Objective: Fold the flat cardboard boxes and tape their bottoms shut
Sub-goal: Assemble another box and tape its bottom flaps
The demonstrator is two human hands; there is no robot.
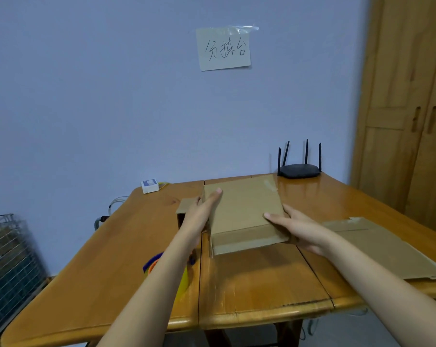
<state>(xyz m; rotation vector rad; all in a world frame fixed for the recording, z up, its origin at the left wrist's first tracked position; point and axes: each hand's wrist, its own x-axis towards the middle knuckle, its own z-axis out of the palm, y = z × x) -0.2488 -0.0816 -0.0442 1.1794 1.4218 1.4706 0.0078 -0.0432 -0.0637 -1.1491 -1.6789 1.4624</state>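
Observation:
A brown cardboard box (242,211) stands on the wooden table (257,279), its broad panel tilted up toward me and a flap folded along its near edge. My left hand (202,209) lies flat on the box's left edge, fingers stretched toward the far corner. My right hand (294,226) grips the box's near right corner, thumb on top. A flat unfolded cardboard box (377,244) lies on the table at the right. A tape dispenser (169,271) with blue, orange and yellow parts sits under my left forearm, mostly hidden.
A smaller cardboard piece (184,209) sits left of the box behind my left hand. A black router (299,169) and a white adapter (150,185) stand at the table's far edge. A wire cage (9,261) is at the left, a wooden wardrobe (409,108) at the right.

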